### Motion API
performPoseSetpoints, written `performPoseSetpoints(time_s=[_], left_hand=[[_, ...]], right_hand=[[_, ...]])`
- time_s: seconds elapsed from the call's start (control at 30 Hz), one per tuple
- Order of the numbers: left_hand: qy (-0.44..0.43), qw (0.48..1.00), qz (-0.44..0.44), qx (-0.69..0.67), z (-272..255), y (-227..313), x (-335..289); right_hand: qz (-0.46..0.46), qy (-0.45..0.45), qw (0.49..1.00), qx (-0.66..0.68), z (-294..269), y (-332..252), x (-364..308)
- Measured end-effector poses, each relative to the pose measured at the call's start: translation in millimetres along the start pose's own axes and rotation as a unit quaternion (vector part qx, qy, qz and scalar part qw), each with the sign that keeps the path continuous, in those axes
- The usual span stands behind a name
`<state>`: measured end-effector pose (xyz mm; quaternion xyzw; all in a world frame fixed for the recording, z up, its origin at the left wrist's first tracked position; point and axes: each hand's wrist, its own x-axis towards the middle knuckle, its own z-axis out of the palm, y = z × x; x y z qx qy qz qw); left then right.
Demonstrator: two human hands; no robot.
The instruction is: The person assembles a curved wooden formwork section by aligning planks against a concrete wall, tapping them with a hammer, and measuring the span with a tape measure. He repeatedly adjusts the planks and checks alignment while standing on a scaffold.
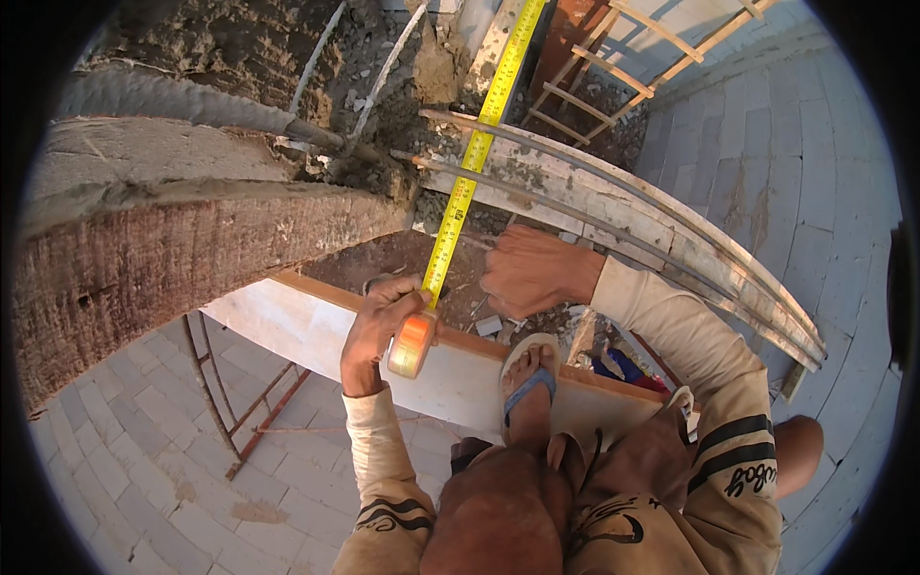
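Note:
My left hand [374,331] is wrapped around the orange case of a tape measure [412,345]. Its yellow blade [460,196] runs out away from me, up past the top of the view, crossing over two steel rods [565,201]. To the right of the blade, my right hand [537,271] is closed with its knuckles up. Its fingers curl under, and what they may hold is hidden. A thin rod end lies close by its left side.
My sandalled foot [530,383] rests on a pale plank [307,321]. A thick rough beam [192,249] fills the left. Beyond the rods stands a wooden ladder [594,86]. Below are grey blocks [767,192] and a rusty metal frame [259,431]. Rubble lies beneath my hands.

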<state>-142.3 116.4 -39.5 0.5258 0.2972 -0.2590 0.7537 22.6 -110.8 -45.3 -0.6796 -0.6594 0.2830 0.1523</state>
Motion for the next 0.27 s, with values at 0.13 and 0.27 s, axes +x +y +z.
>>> performPoseSetpoints(time_s=[0.13, 0.27], left_hand=[[-0.003, 1.000, 0.002, -0.002, 0, 1, -1], [-0.006, 1.000, -0.003, 0.001, 0, 2, -1]], right_hand=[[0.013, 0.017, 1.000, 0.016, -3, -2, -2], [0.001, 0.012, 1.000, 0.004, -3, 6, 1]])
